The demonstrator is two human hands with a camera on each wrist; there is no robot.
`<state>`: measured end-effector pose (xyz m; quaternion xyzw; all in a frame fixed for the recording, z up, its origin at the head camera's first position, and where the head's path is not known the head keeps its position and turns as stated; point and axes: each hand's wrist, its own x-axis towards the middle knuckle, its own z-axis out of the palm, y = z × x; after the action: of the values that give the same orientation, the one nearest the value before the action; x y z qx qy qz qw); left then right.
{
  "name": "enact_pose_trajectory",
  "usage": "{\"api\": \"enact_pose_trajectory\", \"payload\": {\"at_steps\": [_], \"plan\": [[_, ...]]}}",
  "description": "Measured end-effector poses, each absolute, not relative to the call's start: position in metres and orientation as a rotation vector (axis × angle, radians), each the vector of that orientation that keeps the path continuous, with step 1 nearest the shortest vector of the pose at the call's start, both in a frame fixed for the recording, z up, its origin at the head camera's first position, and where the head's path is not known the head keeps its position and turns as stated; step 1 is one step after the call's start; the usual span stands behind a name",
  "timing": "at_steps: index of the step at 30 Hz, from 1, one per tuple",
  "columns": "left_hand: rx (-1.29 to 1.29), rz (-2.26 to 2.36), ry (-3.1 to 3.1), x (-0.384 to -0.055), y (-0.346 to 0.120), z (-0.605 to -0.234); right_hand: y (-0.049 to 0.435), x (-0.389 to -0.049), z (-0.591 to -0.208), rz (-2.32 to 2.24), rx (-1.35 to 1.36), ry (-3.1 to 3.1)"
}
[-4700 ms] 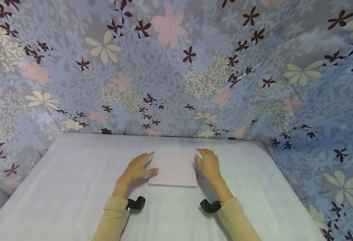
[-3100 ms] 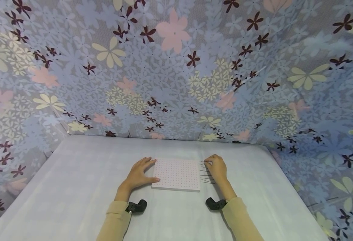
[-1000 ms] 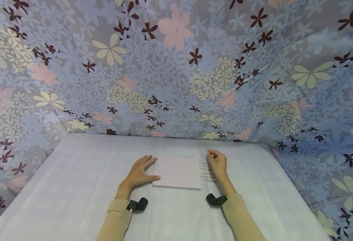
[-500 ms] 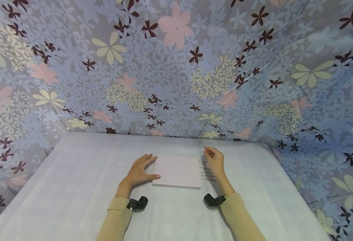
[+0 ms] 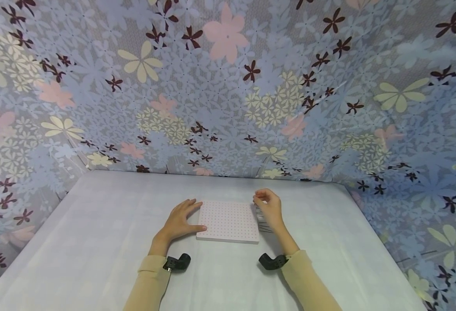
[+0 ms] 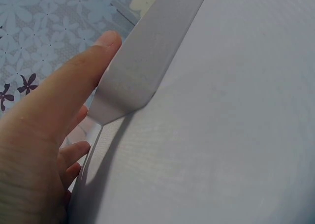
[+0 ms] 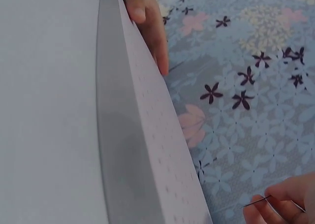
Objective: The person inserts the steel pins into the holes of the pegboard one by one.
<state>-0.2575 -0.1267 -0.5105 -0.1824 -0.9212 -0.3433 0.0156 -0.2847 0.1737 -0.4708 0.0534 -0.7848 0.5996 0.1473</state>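
A white square board [image 5: 228, 221] with a grid of small reddish dots lies on the table. My left hand [image 5: 178, 219] rests along its left edge, thumb on the near left part and fingers spread to the far corner; the left wrist view shows the thumb [image 6: 93, 61] against the board's edge. At the far right corner, my right hand [image 5: 269, 209] pinches a thin metal needle [image 7: 253, 203] between thumb and fingertips, its tip pointing toward the board. Several more thin dark needles [image 5: 266, 229] lie right of the board, partly hidden under this hand.
A white cloth covers the table [image 5: 107, 229]. Flowered fabric [image 5: 220, 108] hangs behind it and at both sides. Black wrist cameras [image 5: 179, 262] stick out inward from the sleeves, near the board's front.
My right hand took hold of a needle from the row, drew back a little to the right, then moved left to the board's far right corner. The left hand stayed on the board.
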Motion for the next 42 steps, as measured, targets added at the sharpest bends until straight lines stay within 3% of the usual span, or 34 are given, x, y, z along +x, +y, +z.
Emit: {"api": "enact_pose_trajectory", "payload": {"at_steps": [15,42], "plan": [[-0.57,-1.072,-2.859,-0.257,-0.127,-0.51,0.145,-0.256,-0.447,1.818,0.27,-2.289],[-0.584,-1.124,-2.796,-0.256,-0.127,-0.511,0.125,-0.246,-0.457,1.727,0.389,-2.412]]}}
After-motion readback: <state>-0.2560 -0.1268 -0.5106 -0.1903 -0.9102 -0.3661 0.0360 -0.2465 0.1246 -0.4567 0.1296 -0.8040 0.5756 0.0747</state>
